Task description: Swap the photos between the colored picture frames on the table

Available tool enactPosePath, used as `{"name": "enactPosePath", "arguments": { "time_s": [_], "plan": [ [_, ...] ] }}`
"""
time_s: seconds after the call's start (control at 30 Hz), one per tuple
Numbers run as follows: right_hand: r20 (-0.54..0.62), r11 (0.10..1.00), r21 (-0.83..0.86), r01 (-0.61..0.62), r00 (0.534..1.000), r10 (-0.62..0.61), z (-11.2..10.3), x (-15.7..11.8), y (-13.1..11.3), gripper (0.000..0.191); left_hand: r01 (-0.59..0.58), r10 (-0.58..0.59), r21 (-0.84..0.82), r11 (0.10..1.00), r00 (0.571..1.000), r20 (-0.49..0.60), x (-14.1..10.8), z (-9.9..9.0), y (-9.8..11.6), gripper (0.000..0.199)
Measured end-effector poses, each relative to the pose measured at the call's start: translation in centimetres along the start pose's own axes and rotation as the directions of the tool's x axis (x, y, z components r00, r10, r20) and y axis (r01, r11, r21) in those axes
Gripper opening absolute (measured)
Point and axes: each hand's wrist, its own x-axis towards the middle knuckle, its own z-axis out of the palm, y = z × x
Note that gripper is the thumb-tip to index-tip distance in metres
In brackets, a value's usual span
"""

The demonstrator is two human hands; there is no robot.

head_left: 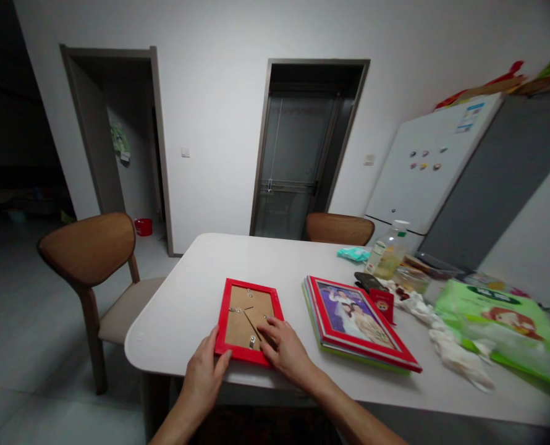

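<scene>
A red picture frame (225, 307) lies face down on the white table, its brown backing board (241, 324) showing with small metal clips along the edges and a thin stand strip. My left hand (204, 371) holds the lower left corner, thumb over the red border and fingers along the side. Across the lower right of the back rests my right hand (287, 352), its fingers bent and apart, the tips touching the board near the right-hand clip. To the right, a stack of frames has a red-bordered photo frame (358, 318) on top, picture up.
Right of the stack are a bottle (389, 252), a dark phone-like object (366, 281), a small red packet (383, 305), crumpled tissues (455, 352) and a green tissue pack (502, 315). A wooden chair (89, 250) stands left; another chair (340, 228) is behind the table (186, 296).
</scene>
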Motion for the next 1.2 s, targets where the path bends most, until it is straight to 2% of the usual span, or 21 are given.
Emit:
{"name": "enactPosePath", "arguments": {
  "time_s": [0.33,0.5,0.63,0.77,0.83,0.97,1.1,1.2],
  "plan": [
    [0.081,0.997,-0.069,-0.047,0.995,0.052,-0.4,-1.3,0.3,0.031,-0.217,0.225,0.239,0.946,0.974,-0.006,-1.2,2.0,-2.2,0.039],
    [0.102,0.996,-0.077,-0.044,0.993,0.052,-0.7,-1.4,0.1,0.03,-0.23,0.224,0.305,0.924,0.973,0.055,-1.4,1.8,-1.8,0.039],
    [0.158,0.999,-0.025,0.023,0.987,-0.019,-1.1,-0.5,-0.2,0.031,-0.297,0.248,0.304,0.905,0.95,0.188,-0.6,1.3,-0.3,0.044],
    [0.247,0.994,0.055,0.094,0.963,-0.105,-1.1,0.4,-0.6,0.019,-0.347,0.238,0.267,0.899,0.899,0.368,0.4,0.9,1.0,0.028],
    [0.229,0.992,0.059,0.115,0.965,-0.126,-0.8,0.6,-0.9,0.014,-0.331,0.216,0.27,0.904,0.899,0.38,0.5,0.8,1.3,0.023],
    [0.145,0.993,0.064,0.099,0.984,-0.107,-0.4,0.8,-0.7,0.015,-0.298,0.175,0.287,0.91,0.906,0.385,0.2,0.5,1.4,0.029],
    [0.016,0.999,-0.011,-0.048,0.999,0.048,-1.1,1.2,1.1,0.026,-0.272,0.142,0.299,0.914,0.909,0.393,-0.1,0.2,1.5,0.042],
    [0.023,0.983,-0.134,-0.124,0.991,0.128,-1.7,1.8,2.5,0.025,-0.275,0.144,0.294,0.915,0.906,0.397,-0.1,0.1,1.6,0.041]
  ]
}}
